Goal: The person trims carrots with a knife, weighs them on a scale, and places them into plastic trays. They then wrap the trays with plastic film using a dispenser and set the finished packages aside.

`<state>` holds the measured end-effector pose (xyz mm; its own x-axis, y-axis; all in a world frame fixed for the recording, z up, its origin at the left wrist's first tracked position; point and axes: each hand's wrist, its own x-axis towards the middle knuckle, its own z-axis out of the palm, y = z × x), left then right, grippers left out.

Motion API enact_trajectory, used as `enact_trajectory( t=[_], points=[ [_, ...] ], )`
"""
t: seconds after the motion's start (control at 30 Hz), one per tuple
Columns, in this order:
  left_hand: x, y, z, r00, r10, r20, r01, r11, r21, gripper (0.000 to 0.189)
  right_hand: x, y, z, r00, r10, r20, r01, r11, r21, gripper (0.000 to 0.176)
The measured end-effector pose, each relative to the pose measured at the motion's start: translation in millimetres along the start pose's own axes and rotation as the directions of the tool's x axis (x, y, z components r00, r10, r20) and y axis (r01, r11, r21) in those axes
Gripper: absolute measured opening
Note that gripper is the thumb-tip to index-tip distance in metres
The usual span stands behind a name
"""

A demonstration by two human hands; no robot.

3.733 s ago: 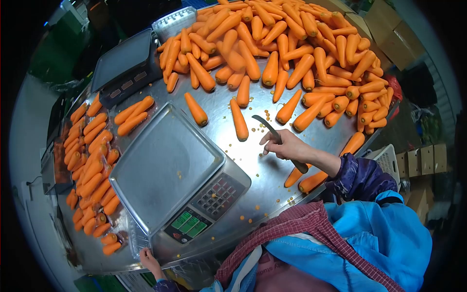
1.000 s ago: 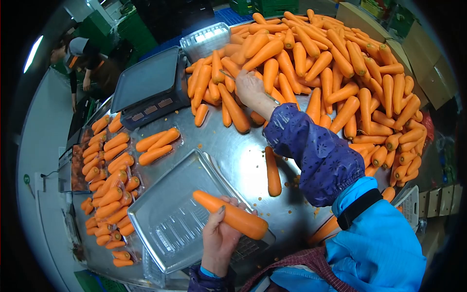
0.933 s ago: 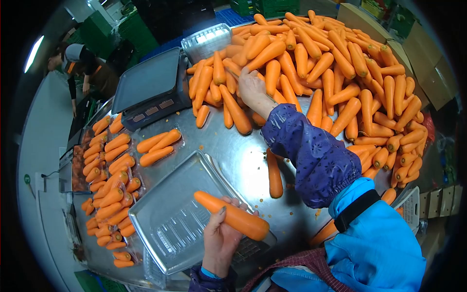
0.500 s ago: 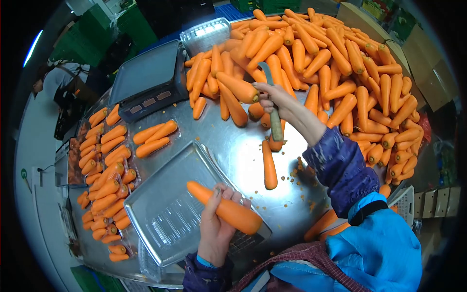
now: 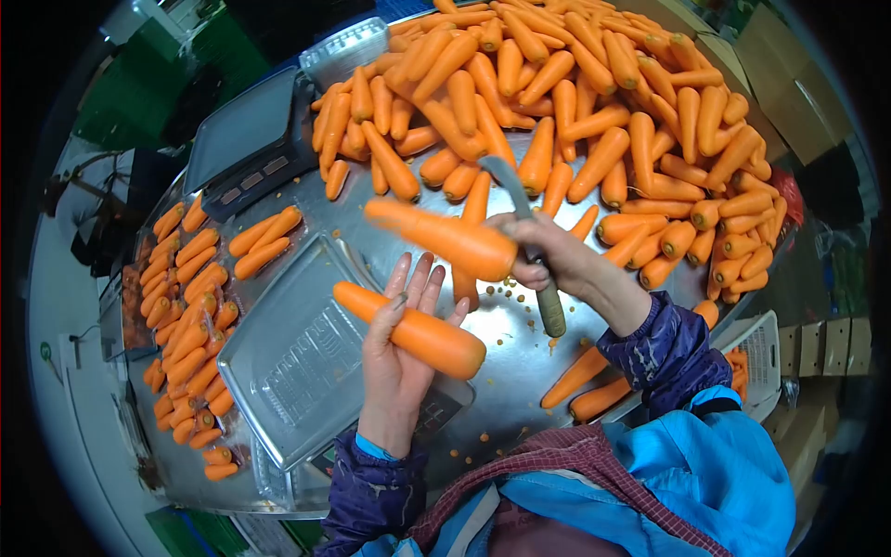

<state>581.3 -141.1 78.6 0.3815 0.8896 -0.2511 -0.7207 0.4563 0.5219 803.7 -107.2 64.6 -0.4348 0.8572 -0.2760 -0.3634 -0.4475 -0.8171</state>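
Observation:
My left hand [image 5: 394,395] is palm up with a carrot [image 5: 422,336] lying across it. The thumb lies over that carrot while the other fingers stretch out beneath it. In my right hand [image 5: 575,260] are both a second carrot [image 5: 450,241], gripped at its thick end, and a knife [image 5: 551,306]. The knife's dark handle points down toward me, and its blade slants up past the fingers. The second carrot hangs just above the one in my left hand, its narrow tip blurred. Below and left of my left hand lies a metal tray [image 5: 243,401].
A big carrot heap [image 5: 575,84] covers the table's far side. A scale [image 5: 237,135] and stacked clear trays [image 5: 345,51] stand at the back left. Packed carrots [image 5: 190,343] line the left edge. Cut scraps and two loose carrots [image 5: 577,376] lie near my right forearm.
My right hand has come from the heap toward my left hand, bringing the second carrot and knife. My left hand has risen slightly and its fingers have straightened. The view has shifted.

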Motion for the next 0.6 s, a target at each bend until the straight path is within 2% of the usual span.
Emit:
enact_trajectory(
  t=[0.03,0.1,0.13,0.27,0.43,0.5,0.53,0.57,0.6],
  points=[
    [2,-3,-2,1.000,-0.013,0.005,0.013,1.000,0.001,0.061,-5,0,8,1.000,-0.012,-0.018,0.011,0.998,-0.054,0.035],
    [4,-10,-4,0.998,-0.047,0.046,0.055,0.980,-0.193,0.061,-12,7,16,0.999,-0.030,0.015,0.033,0.982,-0.188,0.033],
    [4,-12,5,1.000,-0.021,0.016,0.024,0.977,-0.211,0.060,-18,2,22,0.999,-0.046,-0.002,0.043,0.959,-0.280,0.032],
    [7,-19,10,1.000,-0.020,-0.007,0.017,0.956,-0.293,0.057,-23,1,19,0.996,-0.064,-0.061,0.044,0.956,-0.289,0.033],
    [12,-27,18,0.998,-0.062,-0.031,0.049,0.947,-0.316,0.055,-34,-3,10,0.993,-0.045,-0.108,0.014,0.961,-0.276,0.035],
    [17,-33,20,0.996,-0.088,-0.007,0.081,0.944,-0.320,0.054,-43,-4,12,0.989,-0.110,-0.103,0.056,0.902,-0.428,0.046],
    [19,-37,21,0.996,-0.091,-0.015,0.084,0.962,-0.261,0.054,-43,8,5,0.969,-0.241,-0.047,0.193,0.866,-0.460,0.059],
    [20,-42,22,0.995,-0.094,-0.021,0.088,0.975,-0.202,0.055,-45,13,2,0.950,-0.309,-0.035,0.255,0.838,-0.482,0.059],
    [21,-47,25,0.988,-0.153,-0.032,0.145,0.973,-0.180,0.055,-59,11,-2,0.975,-0.172,-0.137,0.098,0.898,-0.430,0.057]
  ],
)
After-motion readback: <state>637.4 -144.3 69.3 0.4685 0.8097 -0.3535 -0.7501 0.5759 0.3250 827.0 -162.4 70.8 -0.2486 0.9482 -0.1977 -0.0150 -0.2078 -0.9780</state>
